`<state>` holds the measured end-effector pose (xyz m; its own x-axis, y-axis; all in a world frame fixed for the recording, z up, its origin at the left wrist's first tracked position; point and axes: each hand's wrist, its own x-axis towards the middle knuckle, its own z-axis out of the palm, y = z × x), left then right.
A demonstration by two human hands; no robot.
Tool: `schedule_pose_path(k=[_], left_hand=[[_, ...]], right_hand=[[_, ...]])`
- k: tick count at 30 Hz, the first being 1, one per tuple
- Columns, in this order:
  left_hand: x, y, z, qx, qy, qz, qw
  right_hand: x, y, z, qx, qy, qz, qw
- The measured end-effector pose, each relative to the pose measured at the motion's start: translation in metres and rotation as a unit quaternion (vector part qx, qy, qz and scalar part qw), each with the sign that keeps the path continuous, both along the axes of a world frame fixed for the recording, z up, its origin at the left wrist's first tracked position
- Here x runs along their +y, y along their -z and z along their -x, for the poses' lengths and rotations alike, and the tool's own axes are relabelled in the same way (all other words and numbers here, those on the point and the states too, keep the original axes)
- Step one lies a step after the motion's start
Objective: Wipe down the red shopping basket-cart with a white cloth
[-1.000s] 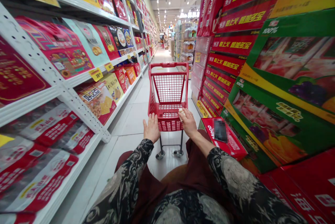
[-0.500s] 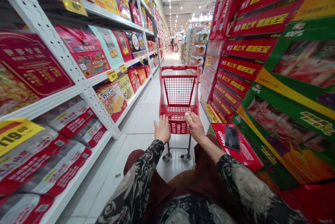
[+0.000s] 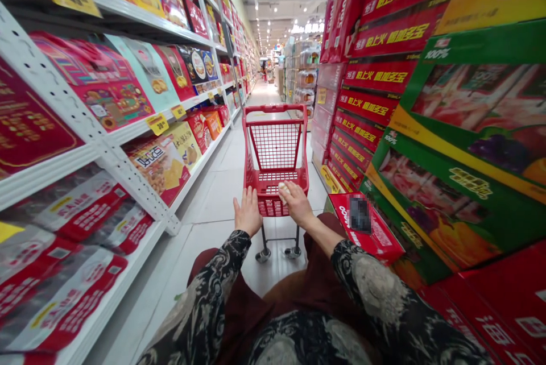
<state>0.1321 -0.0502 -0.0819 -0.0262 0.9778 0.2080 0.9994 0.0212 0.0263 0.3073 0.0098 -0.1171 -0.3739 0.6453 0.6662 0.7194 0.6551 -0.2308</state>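
Left hand (image 3: pixel 248 214) is lying open at the cart's (image 3: pixel 303 176) near-left corner, perhaps steadying it — right hand (image 3: pixel 297 204) is pinching something pale (image 3: pixel 282 186).

The only view looks from the wearer's head, forward and down over the forearms, close above the hands (image 3: pixel 273 208) and red cart (image 3: pixel 275 154), and along the aisle floor (image 3: pixel 213 194) into the distance.
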Motion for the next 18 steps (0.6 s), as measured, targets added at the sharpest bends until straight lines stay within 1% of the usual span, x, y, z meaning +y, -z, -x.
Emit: schedule_pose_path(k=[4, 6, 7, 9, 13, 15, 16, 18], left_hand=[[-0.002, -0.001, 0.004, -0.002, 0.009, 0.001, 1.0], [-0.003, -0.002, 0.004, 0.003, 0.01, 0.008, 1.0], [-0.003, -0.003, 0.003, 0.004, 0.008, 0.011, 1.0], [-0.004, -0.003, -0.001, 0.01, 0.01, 0.012, 1.0], [-0.004, 0.0, -0.014, 0.021, 0.056, 0.009, 0.998], [-0.004, 0.002, -0.019, 0.02, 0.064, 0.012, 0.998], [-0.004, 0.003, -0.02, 0.019, 0.062, 0.013, 0.998], [-0.005, 0.003, -0.019, 0.022, 0.058, 0.013, 0.998]], right_hand=[[0.009, -0.002, -0.042, 0.046, 0.046, -0.006, 0.998], [0.011, -0.002, -0.05, 0.065, 0.071, -0.009, 0.995], [0.011, -0.002, -0.05, 0.07, 0.076, -0.008, 0.995], [0.009, 0.0, -0.04, 0.067, 0.066, -0.003, 0.996], [-0.001, 0.004, -0.001, 0.04, 0.015, -0.006, 0.999], [-0.003, 0.005, 0.011, 0.021, -0.005, -0.015, 1.0], [-0.004, 0.006, 0.013, 0.01, -0.013, -0.022, 1.0], [-0.002, 0.008, 0.007, -0.004, -0.016, -0.036, 0.999]])
